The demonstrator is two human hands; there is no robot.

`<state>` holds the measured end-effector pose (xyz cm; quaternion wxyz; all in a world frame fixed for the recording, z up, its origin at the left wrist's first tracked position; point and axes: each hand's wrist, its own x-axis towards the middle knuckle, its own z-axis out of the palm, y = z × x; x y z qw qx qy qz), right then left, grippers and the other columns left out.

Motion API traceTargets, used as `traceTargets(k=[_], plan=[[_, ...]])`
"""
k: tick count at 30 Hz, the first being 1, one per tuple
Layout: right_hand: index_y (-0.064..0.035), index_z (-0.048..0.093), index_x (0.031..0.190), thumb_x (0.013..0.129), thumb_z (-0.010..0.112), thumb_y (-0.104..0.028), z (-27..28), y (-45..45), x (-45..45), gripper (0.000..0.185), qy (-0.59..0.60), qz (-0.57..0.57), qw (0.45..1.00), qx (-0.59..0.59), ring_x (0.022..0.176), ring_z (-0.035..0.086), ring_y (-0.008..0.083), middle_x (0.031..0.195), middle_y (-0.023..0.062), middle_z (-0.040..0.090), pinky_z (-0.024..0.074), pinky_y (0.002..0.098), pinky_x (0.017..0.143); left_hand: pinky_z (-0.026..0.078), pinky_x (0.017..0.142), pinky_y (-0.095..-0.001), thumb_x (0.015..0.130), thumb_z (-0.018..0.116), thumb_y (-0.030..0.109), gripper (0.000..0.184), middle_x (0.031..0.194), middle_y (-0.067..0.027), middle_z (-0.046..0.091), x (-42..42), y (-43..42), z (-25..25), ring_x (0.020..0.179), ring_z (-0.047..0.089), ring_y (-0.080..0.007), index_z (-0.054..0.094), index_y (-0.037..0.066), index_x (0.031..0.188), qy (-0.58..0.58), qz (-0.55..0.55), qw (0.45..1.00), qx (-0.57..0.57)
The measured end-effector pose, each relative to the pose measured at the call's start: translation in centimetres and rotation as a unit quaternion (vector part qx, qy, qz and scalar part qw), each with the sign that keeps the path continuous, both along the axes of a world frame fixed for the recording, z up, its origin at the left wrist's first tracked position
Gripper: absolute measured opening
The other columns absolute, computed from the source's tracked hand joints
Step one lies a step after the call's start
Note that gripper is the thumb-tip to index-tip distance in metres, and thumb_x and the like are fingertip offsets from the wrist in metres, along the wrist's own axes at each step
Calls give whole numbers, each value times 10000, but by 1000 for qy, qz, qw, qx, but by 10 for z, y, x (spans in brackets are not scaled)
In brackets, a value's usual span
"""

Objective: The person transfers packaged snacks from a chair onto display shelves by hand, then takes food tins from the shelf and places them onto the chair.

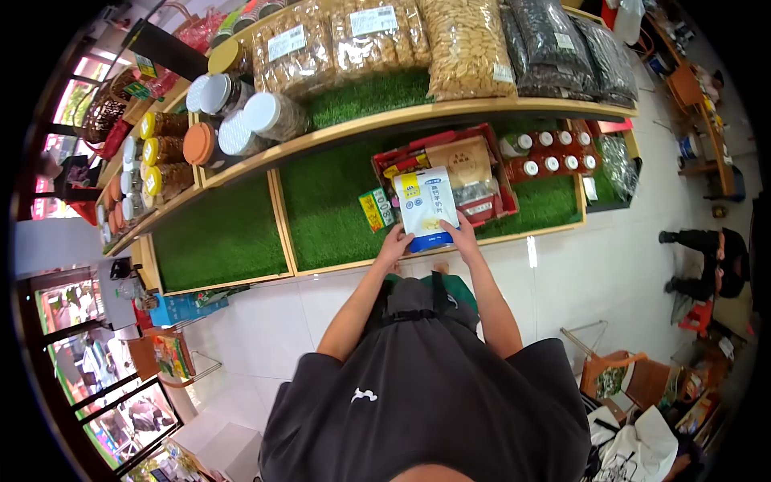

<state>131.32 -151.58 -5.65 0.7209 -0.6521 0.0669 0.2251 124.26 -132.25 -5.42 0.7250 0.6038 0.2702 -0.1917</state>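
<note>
A white, blue and yellow snack pouch (pixel 427 210) with printed lettering is held upright in front of me. My left hand (pixel 395 243) grips its lower left edge, and my right hand (pixel 461 237) grips the lower right, thumbs on the front face. Just behind the pouch lies a red box (pixel 504 178) holding a brown paper packet (pixel 462 163) and other packets. Left of the pouch is a yellow and green price card (pixel 375 210). The fingers behind the pouch are hidden.
Green turf lines the wooden display shelf (pixel 434 255). Red bottles (pixel 554 166) stand right of the box. Above are bagged nuts (pixel 466 48), dark bags (pixel 554 40) and lidded jars (pixel 273 116). A person (pixel 727 261) sits at the far right; a chair (pixel 622 373) stands behind me.
</note>
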Motion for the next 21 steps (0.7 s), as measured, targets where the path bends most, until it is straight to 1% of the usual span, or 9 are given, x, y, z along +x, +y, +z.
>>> traceTargets(k=[5, 8, 11, 13, 14, 15, 18, 20, 21], plan=[[5, 519, 1184, 796, 664, -139, -34, -3, 54, 438, -31, 28, 999, -19, 904, 577, 153, 1044, 102, 614, 469, 279, 773, 511, 599, -302, 862, 585, 239, 470, 906, -28, 520, 36, -24, 6, 698, 534, -138, 387, 156, 1280, 63, 57, 995, 46], [-6, 520, 1184, 808, 660, -121, -23, 1, 72, 417, -26, 45, 999, -8, 904, 576, 126, 1024, 79, 622, 459, 258, 784, 509, 581, -285, 870, 571, 224, 471, 915, -28, 516, 47, -28, 7, 696, 528, -130, 373, 150, 1292, 64, 71, 993, 64], [3, 490, 1225, 802, 668, -135, -4, 8, 83, 480, 40, 58, 997, -32, 933, 566, 148, 1053, 99, 611, 452, 273, 802, 456, 511, -243, 880, 545, 171, 514, 958, -66, 563, 45, -19, -39, 657, 517, -110, 321, 78, 1333, -38, 82, 983, 159], [12, 464, 1243, 793, 677, -148, -46, 20, 88, 522, -12, 62, 998, 2, 955, 559, 154, 1085, 111, 598, 448, 276, 816, 449, 525, -233, 891, 524, 157, 501, 992, -74, 558, 45, -28, -5, 657, 520, -115, 315, 65, 1336, -19, 119, 982, 147], [16, 442, 1259, 786, 683, -155, -50, 23, 90, 557, -8, 76, 997, -10, 963, 556, 154, 1109, 113, 587, 446, 274, 821, 469, 622, -252, 896, 513, 134, 495, 1023, -97, 557, 47, -36, 21, 750, 540, -136, 310, 44, 1338, 14, 145, 980, 132], [16, 442, 1259, 786, 683, -155, -49, 26, 91, 557, -5, 78, 997, -7, 963, 556, 154, 1109, 113, 587, 446, 274, 821, 469, 622, -252, 896, 513, 134, 495, 1023, -97, 557, 39, -34, 9, 750, 540, -136, 310, 44, 1338, 17, 147, 980, 135], [17, 437, 1262, 770, 701, -199, -36, 29, 94, 599, -19, 80, 996, -32, 988, 568, 203, 1108, 141, 589, 439, 304, 849, 458, 785, -297, 892, 521, 106, 476, 1122, -134, 520, 12, -33, -19, 946, 523, -176, 334, -2, 1317, -112, 106, 964, 215], [-11, 475, 1225, 706, 726, -237, -31, 24, 91, 620, -92, 48, 983, -150, 1014, 566, 307, 1086, 206, 585, 434, 363, 875, 461, 774, -295, 891, 526, 111, 468, 1128, -136, 513, -8, -34, -23, 934, 530, -172, 349, 4, 1311, -107, 91, 961, 239], [-11, 475, 1225, 706, 726, -237, -30, 20, 90, 620, -89, 49, 983, -152, 1014, 566, 307, 1086, 206, 585, 434, 363, 875, 464, 764, -292, 889, 531, 117, 460, 1135, -139, 506, -19, -35, -24, 922, 537, -168, 365, 10, 1305, -103, 77, 955, 266]])
